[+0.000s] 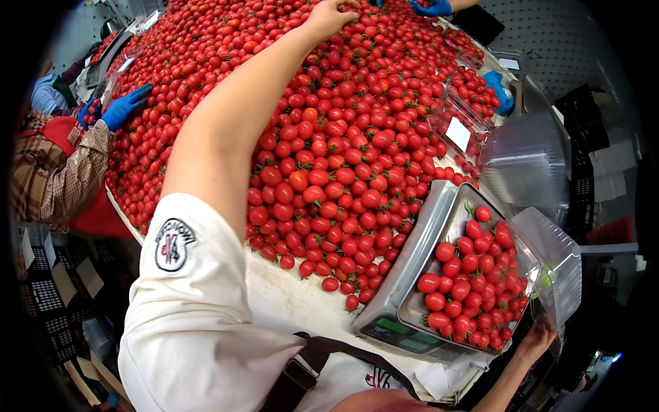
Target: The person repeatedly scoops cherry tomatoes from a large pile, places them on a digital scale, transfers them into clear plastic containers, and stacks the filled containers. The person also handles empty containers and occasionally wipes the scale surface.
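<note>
My left hand [333,16] reaches far across a large heap of small red tomatoes [329,185]. Its fingers are bent a little and apart, over the tomatoes at the top edge, and no held thing shows in them. Low on the right, my right hand [537,339] grips the edge of a clear plastic clamshell box [557,257] with its lid folded out. The box's tray sits on the metal pan of a grey scale [405,275] and holds a mound of tomatoes [473,281], some with green stems.
Nested clear plastic boxes [525,165] stand right of the heap, near a filled box with a white label [458,134]. At left, another person's blue-gloved hand [125,108] touches the tomatoes; another blue glove [432,8] shows at the top. Black crates [48,295] stand lower left.
</note>
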{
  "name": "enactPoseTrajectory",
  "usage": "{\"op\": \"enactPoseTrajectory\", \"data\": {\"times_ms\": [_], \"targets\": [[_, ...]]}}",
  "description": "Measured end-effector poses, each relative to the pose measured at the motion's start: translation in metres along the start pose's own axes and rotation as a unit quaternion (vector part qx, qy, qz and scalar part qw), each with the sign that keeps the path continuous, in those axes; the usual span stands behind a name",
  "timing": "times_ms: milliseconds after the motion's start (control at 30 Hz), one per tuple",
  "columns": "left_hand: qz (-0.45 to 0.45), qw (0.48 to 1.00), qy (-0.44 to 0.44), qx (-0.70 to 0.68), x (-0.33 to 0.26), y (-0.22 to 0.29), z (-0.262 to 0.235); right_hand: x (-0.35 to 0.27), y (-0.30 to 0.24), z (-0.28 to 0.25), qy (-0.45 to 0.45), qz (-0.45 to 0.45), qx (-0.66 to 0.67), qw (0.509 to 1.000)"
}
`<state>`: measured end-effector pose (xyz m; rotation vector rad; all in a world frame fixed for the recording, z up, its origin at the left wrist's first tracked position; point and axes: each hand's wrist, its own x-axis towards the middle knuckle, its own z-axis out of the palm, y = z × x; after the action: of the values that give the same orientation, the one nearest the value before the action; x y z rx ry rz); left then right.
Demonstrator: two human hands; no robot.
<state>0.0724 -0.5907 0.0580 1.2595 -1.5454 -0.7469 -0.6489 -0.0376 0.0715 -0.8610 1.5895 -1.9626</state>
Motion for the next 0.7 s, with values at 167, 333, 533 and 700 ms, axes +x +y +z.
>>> {"op": "enactPoseTrajectory", "data": {"times_ms": [167,333,533,700], "targets": [[-0.057,0.962,-0.107,-0.244,-0.081,0.063,-0.006,0.010,0.012,-0.017,-0.055,-0.011,0.023,0.998],[-0.037,0.941,-0.188,-0.279,-0.150,0.099,-0.029,0.017,0.017,-0.009,-0.039,-0.014,0.030,0.999],[0.002,0.958,-0.205,-0.202,-0.220,0.149,-0.046,0.019,0.022,0.007,-0.051,-0.018,0.052,0.997],[0.032,0.971,-0.188,-0.144,-0.248,0.169,-0.054,0.017,0.024,0.000,-0.075,-0.038,0.058,0.995]]}}
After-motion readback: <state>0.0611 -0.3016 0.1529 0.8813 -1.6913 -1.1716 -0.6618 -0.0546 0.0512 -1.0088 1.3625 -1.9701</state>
